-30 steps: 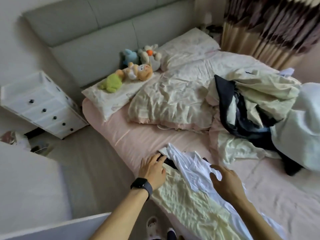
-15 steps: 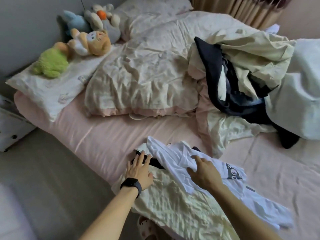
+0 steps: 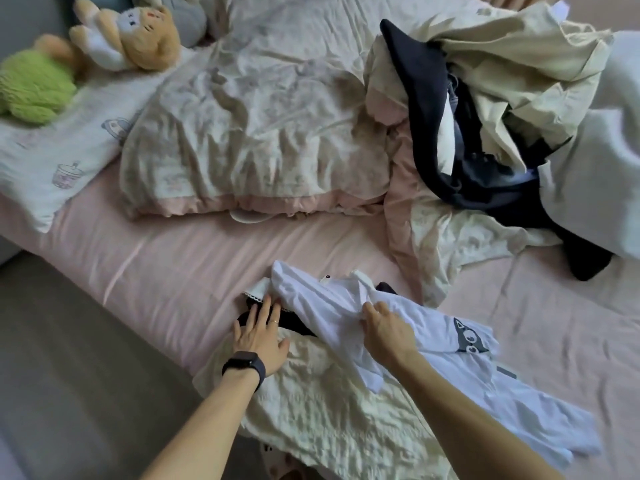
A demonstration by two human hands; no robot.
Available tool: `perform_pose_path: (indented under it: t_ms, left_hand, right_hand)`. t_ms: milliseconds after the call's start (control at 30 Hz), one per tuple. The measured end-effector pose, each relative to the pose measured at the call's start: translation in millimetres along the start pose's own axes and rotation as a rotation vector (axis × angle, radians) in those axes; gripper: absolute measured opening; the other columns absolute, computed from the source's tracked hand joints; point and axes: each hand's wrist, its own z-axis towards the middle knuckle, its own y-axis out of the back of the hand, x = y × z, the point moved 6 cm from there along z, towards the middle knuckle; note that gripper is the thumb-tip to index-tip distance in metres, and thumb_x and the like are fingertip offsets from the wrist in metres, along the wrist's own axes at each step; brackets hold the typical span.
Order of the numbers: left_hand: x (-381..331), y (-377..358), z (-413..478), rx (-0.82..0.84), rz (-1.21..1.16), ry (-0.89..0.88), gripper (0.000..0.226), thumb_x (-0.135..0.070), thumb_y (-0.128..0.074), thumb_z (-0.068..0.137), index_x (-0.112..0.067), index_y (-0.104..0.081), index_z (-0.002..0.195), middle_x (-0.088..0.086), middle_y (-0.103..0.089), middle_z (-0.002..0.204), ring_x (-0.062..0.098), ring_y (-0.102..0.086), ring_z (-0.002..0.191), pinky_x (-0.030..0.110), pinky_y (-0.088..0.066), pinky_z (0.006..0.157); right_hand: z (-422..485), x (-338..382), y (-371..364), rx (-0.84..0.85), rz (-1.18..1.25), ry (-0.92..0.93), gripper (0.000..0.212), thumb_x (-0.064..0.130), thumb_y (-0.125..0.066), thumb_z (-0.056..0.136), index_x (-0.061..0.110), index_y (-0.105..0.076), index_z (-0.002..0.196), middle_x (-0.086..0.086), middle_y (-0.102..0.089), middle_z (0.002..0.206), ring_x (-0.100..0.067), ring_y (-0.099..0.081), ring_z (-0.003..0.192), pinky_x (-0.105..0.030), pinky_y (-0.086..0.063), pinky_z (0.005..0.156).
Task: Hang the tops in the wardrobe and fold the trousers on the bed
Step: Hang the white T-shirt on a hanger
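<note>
Presently, sorting stage only. Right hand point(image 3: 388, 327) pinches white top point(image 3: 433, 320), lying at near edge of bed point(image 3: 173, 271); left hand point(image 3: 258, 336) flat, fingers straight, pressing black garment point(image 3: 294, 323) beneath. Nothing hung, nothing folded; clothes heap point(image 3: 485, 98) on bed's far side awaits.

The bed sheet point(image 3: 166, 268) is smooth pink cloth with a faint sheen, and the white top point(image 3: 329, 306) at five o'clock on it is thin, matt, softly creased fabric. At six o'clock the pale yellow garment point(image 3: 329, 410) has a puckered, crinkled weave; the quilt point(image 3: 259, 126) at twelve o'clock is crumpled matt cloth. The green toy point(image 3: 34, 84) at ten o'clock is shaggy plush, and the black wristband point(image 3: 246, 363) looks like matt rubber or plastic.
</note>
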Motion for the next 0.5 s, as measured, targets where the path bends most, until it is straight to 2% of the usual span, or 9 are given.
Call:
perform_pose_path:
  t_ms: [100,200,267,400,500]
  left_hand:
    - [1,17,-12,0.064,0.006,-0.002,0.076,-0.04,-0.043,0.1,-0.026,0.001,0.16,-0.003,0.016,0.166,0.022,0.002,0.154,0.052,-0.007,0.123]
    - [0,46,-27,0.073,-0.031,-0.007,0.071,-0.037,-0.044,0.099,-0.027,-0.007,0.16,-0.002,0.006,0.167,0.022,-0.004,0.154,0.051,-0.009,0.122]
    - [-5,82,-41,0.031,-0.047,-0.024,0.068,-0.038,-0.044,0.1,-0.026,-0.013,0.159,-0.001,-0.001,0.167,0.024,-0.011,0.153,0.049,-0.015,0.121]
    - [-30,176,-77,-0.076,-0.096,-0.107,0.062,-0.035,-0.044,0.1,-0.025,-0.022,0.157,0.002,-0.018,0.164,0.026,-0.025,0.147,0.046,-0.025,0.117]
    - [-55,255,-123,-0.18,-0.167,-0.185,0.051,-0.034,-0.046,0.099,-0.02,-0.042,0.148,0.004,-0.042,0.151,0.026,-0.044,0.134,0.04,-0.04,0.106]
  right_hand:
    - [-13,0,32,-0.12,0.1,-0.006,0.017,0.027,-0.036,0.105,0.015,-0.044,0.115,-0.006,-0.062,0.109,-0.037,-0.062,0.09,-0.037,-0.036,0.059]
    - [-32,0,78,-0.229,0.213,0.037,0.016,0.029,-0.043,0.104,0.014,-0.046,0.108,-0.008,-0.063,0.107,-0.041,-0.062,0.085,-0.04,-0.04,0.058]
    - [-50,1,118,-0.302,0.226,0.062,0.016,0.03,-0.046,0.103,0.016,-0.049,0.108,-0.008,-0.065,0.107,-0.041,-0.062,0.084,-0.04,-0.042,0.058]
    - [-89,11,203,-0.417,0.237,0.131,0.015,0.03,-0.051,0.1,0.016,-0.052,0.106,-0.011,-0.069,0.096,-0.04,-0.062,0.081,-0.036,-0.034,0.056]
    - [-128,24,268,-0.48,0.263,0.173,0.015,0.033,-0.055,0.097,0.019,-0.056,0.103,-0.01,-0.071,0.088,-0.039,-0.064,0.079,-0.036,-0.039,0.057]
